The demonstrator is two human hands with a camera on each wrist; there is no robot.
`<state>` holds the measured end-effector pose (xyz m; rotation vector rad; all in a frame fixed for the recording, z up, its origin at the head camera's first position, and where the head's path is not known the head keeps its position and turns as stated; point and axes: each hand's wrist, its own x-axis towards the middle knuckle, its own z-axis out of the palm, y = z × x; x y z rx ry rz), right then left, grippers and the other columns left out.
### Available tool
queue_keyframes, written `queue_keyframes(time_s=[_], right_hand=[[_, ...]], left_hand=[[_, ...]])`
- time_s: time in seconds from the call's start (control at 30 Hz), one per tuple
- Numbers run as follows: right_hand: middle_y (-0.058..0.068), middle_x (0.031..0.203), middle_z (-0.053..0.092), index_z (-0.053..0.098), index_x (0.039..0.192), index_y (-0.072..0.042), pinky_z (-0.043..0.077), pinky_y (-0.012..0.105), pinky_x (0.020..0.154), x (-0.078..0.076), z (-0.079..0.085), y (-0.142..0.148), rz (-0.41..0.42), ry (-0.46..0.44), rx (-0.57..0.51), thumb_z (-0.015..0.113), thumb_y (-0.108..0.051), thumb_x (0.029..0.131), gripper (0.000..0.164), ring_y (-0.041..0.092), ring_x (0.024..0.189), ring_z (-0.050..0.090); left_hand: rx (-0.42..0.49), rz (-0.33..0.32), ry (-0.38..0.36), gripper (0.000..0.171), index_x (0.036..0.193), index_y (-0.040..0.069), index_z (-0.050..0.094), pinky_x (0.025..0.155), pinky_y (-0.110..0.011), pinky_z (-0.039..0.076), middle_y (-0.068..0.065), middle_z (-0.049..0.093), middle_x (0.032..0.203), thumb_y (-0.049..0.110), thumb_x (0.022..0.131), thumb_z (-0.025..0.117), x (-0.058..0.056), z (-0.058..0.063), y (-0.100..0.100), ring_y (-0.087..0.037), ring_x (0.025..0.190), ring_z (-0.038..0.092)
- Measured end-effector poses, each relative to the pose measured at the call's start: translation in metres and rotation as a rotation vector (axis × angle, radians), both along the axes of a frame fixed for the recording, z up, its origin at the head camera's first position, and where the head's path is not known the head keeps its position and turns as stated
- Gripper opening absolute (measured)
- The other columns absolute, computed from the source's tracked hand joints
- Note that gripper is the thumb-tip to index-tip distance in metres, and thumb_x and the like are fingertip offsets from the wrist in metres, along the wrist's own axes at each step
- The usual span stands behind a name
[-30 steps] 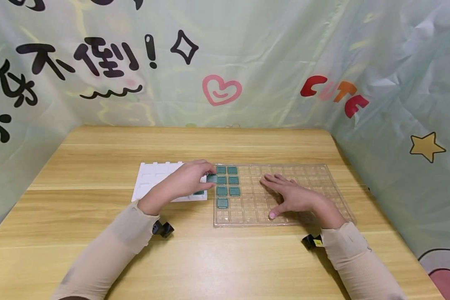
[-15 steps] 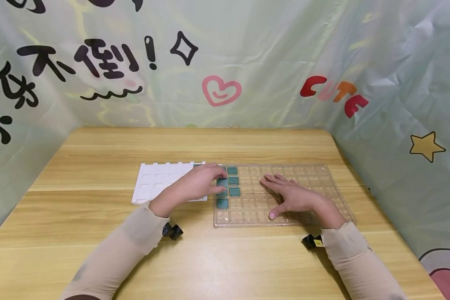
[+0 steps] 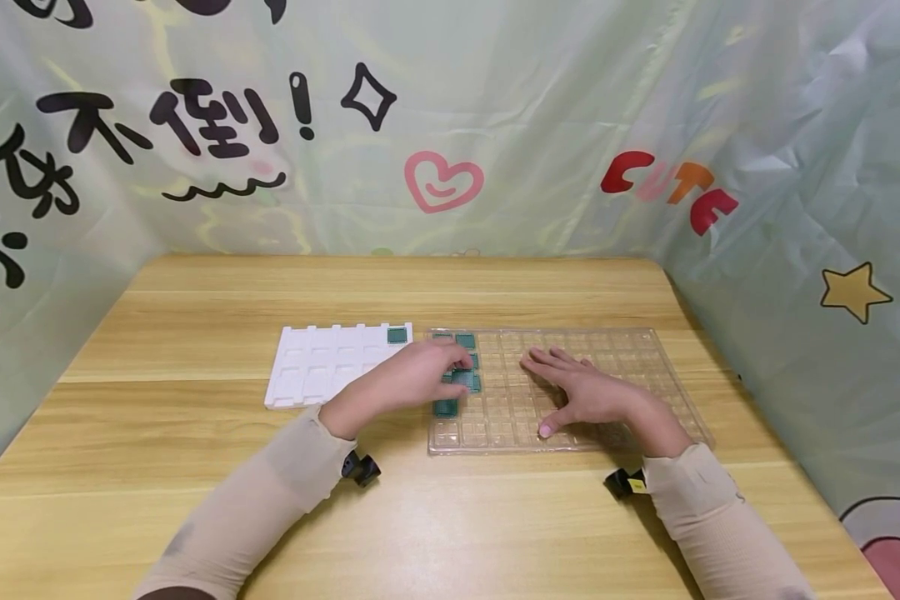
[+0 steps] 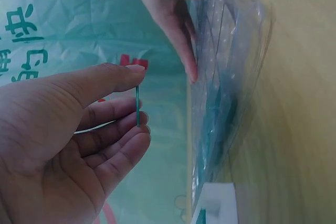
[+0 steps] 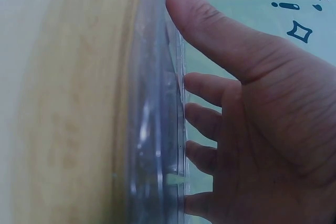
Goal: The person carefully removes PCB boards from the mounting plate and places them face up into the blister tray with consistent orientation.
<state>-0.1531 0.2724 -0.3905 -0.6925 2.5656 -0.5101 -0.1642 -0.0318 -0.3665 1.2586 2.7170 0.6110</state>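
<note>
My left hand (image 3: 420, 371) pinches a thin green square chip (image 4: 138, 106) by its edges, thumb on one side and fingertips on the other. In the left wrist view the chip is seen edge-on, held apart from the clear plastic tray (image 3: 495, 435). From the head view it overlaps the tray's left columns, where several like chips (image 3: 446, 407) sit in pockets, partly hidden by the hand. My right hand (image 3: 588, 393) rests with spread fingers on the middle of the clear tray, its fingertips touching the top in the right wrist view.
Left of the clear tray lies a white tray (image 3: 318, 360) with square recesses; one green chip (image 3: 397, 335) sits in its far right corner. My left forearm crosses in front of its near right part. A printed curtain (image 3: 525, 167) stands behind the wooden table (image 3: 435, 533).
My left hand has carried the pinched chip rightward, from the white tray's right edge to over the clear tray's chips. The white tray's far right chip has come into view. The right hand stays put.
</note>
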Motion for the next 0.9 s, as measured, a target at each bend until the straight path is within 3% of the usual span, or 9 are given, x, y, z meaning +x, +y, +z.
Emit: queue_keyframes(time_s=[0.4, 0.57, 0.9], right_hand=[[0.013, 0.163, 0.008, 0.022, 0.157, -0.013, 0.003, 0.073, 0.106, 0.001, 0.000, 0.002, 0.007, 0.013, 0.000, 0.076, -0.060, 0.072, 0.111, 0.042, 0.146, -0.001], [0.014, 0.162, 0.008, 0.022, 0.157, -0.013, 0.003, 0.073, 0.106, 0.000, 0.000, 0.002, 0.010, 0.019, -0.004, 0.077, -0.059, 0.073, 0.111, 0.043, 0.146, -0.001], [0.013, 0.162, 0.008, 0.022, 0.157, -0.013, 0.004, 0.073, 0.106, 0.000, 0.000, 0.000, 0.011, 0.016, 0.005, 0.076, -0.060, 0.073, 0.111, 0.043, 0.146, 0.000]], left_hand=[[-0.023, -0.047, -0.012, 0.027, 0.112, 0.010, 0.068, 0.080, -0.028, 0.050, 0.001, 0.064, 0.105, 0.026, 0.090, 0.073, 0.004, -0.002, 0.014, -0.012, 0.088, 0.058], [-0.041, -0.065, 0.014, 0.027, 0.109, 0.010, 0.068, 0.083, -0.029, 0.050, 0.000, 0.064, 0.104, 0.027, 0.089, 0.074, 0.004, -0.006, 0.017, -0.013, 0.090, 0.059], [-0.080, -0.059, 0.019, 0.027, 0.107, 0.011, 0.068, 0.082, -0.028, 0.050, 0.001, 0.065, 0.102, 0.031, 0.089, 0.073, 0.005, -0.015, 0.018, -0.012, 0.090, 0.058]])
